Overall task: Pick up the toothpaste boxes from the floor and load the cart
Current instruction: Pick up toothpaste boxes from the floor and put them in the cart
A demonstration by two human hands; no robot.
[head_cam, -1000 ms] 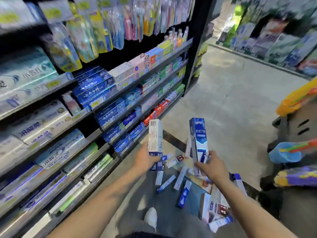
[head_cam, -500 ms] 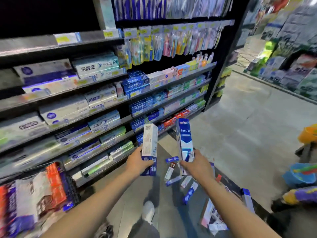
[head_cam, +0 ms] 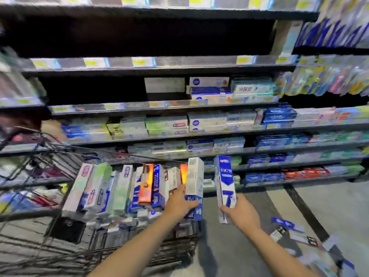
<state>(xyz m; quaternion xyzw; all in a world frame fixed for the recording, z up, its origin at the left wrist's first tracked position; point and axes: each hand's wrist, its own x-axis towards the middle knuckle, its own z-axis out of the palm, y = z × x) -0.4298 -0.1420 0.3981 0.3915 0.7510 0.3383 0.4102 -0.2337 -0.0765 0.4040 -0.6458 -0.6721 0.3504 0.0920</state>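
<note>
Above the wire cart (head_cam: pixel 50 148), both forearms reach forward. Left hand (head_cam: pixel 179 202) grips an upright white toothpaste box (head_cam: pixel 194 176) beside the cart's standing boxes (head_cam: pixel 119 188); right hand (head_cam: pixel 242 213) grips an upright blue toothpaste box (head_cam: pixel 224 178) just right.

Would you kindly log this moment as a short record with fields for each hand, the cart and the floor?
left hand: left hand grips a white box upright, at the right end of the cart's row
right hand: right hand grips a blue box upright, right of the cart
cart: wire cart holds a row of upright boxes
floor: loose boxes lie at lower right
</note>
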